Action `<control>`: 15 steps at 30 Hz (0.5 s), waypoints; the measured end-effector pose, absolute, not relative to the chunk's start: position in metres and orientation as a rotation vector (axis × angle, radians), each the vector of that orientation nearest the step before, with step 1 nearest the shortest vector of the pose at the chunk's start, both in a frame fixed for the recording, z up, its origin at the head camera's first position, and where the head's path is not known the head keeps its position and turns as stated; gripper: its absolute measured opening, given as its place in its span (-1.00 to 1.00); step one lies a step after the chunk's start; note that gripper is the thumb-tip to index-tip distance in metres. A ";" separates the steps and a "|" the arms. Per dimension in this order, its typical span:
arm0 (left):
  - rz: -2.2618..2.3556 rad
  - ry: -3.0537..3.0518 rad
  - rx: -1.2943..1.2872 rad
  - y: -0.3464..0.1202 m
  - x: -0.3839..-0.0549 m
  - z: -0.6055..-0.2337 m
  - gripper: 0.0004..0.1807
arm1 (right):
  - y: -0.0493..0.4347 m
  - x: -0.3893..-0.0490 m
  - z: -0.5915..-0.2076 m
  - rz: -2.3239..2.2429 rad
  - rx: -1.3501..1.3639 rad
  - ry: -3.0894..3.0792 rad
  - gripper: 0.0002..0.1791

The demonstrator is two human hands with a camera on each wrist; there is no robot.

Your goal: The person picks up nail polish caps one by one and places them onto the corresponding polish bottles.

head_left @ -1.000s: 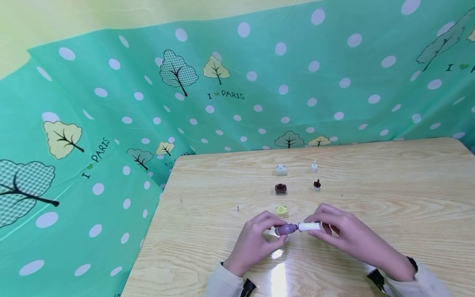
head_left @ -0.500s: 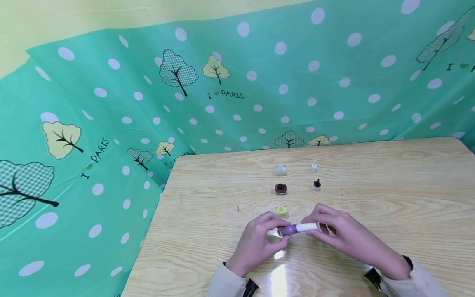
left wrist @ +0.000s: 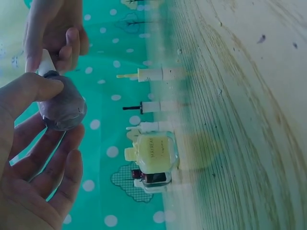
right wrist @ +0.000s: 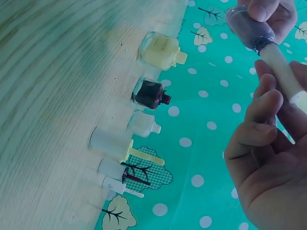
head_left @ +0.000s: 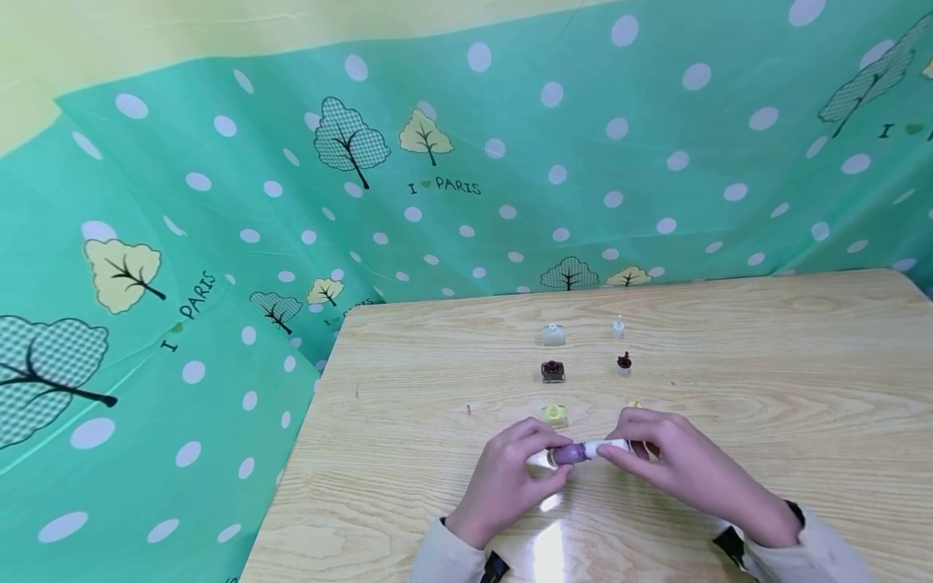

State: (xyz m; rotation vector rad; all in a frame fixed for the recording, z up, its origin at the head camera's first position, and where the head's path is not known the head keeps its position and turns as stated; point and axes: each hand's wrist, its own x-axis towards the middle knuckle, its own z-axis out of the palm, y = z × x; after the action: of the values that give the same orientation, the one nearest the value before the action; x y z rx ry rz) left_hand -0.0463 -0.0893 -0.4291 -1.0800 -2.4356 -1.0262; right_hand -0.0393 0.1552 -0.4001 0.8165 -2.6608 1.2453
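Observation:
My left hand (head_left: 510, 483) pinches a purple nail polish bottle (head_left: 569, 454) between thumb and fingers, tipped on its side above the table. Thumb and fingers of my right hand (head_left: 674, 453) hold its long white cap (head_left: 607, 447), which lies in line with the bottle and meets its neck. In the right wrist view, the cap (right wrist: 280, 72) sits right against the dark, smeared neck of the bottle (right wrist: 247, 26). The cap's brush is hidden. Just beyond the hands stands an uncapped yellow nail polish bottle (head_left: 554, 416).
Behind the yellow bottle stand a dark red bottle (head_left: 552, 372) and a pale bottle (head_left: 553, 334), both uncapped. To their right, brush up, are a white cap (head_left: 618, 329), a dark-brushed cap (head_left: 624, 364) and a yellow-brushed cap (right wrist: 112, 143). A green curtain (head_left: 466, 162) hangs behind the table.
The white cap has come up against the purple bottle's neck, where a dark neck showed between them before. My right fingers have shifted along the cap, and a yellow tip now shows behind them.

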 end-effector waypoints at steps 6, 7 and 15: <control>-1.028 -2.397 -1.100 -0.089 -0.046 -0.429 -0.74 | 0.153 -0.040 -0.402 1.233 0.789 -2.652 -0.57; -1.028 -2.396 -1.102 -0.089 -0.046 -0.429 -0.74 | 0.153 -0.040 -0.402 1.229 0.779 -2.655 -0.56; -1.078 -2.440 -1.069 -0.091 -0.045 -0.430 -0.75 | 0.155 -0.038 -0.400 1.145 0.774 -2.641 -0.87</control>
State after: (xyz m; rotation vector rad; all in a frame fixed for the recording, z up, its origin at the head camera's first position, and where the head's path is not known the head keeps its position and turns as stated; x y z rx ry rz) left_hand -0.0447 -0.0907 -0.4300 -1.0685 -2.4397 -1.0784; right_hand -0.0378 0.1548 -0.4001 0.7744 -2.6413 1.1447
